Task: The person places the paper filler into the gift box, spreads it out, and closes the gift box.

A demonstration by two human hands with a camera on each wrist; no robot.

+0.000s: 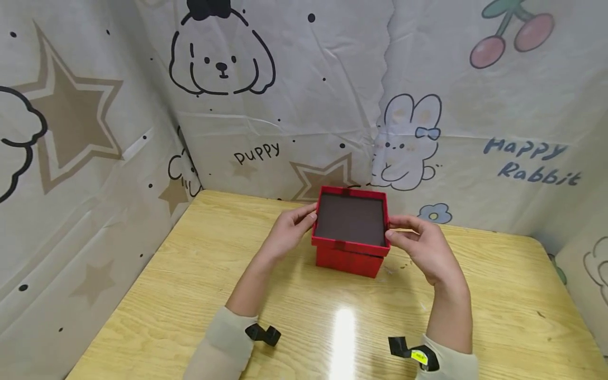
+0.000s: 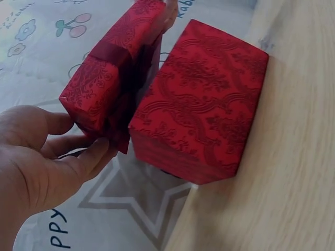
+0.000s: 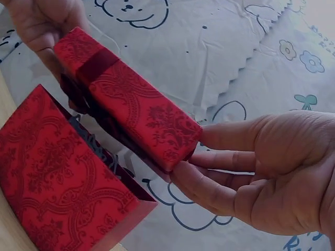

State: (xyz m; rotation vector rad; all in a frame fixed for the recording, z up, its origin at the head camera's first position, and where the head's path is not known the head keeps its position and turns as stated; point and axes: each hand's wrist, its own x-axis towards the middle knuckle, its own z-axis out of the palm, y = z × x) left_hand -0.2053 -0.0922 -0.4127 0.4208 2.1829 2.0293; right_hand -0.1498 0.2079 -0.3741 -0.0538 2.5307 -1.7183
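Observation:
Both hands hold a red patterned box lid (image 1: 350, 219) by opposite sides, over a red box (image 1: 349, 261) on the table. The lid lies inside up, its dark hollow showing in the head view. A dark red ribbon (image 2: 112, 55) runs over its wall, with a bow (image 3: 78, 94) on the side facing the box. My left hand (image 1: 287, 232) pinches the lid's left edge; my right hand (image 1: 423, 245) pinches the right edge between thumb and fingers. Grey shredded filling (image 3: 94, 144) shows at the box's open top in the right wrist view, with a gap below the lid.
The box stands on a light wooden table (image 1: 190, 295), toward its back edge. Behind and to the sides hangs a pale printed cloth (image 1: 304, 95) with cartoon animals, stars and lettering. Black straps with small mounts (image 1: 263, 334) sit on both sleeves.

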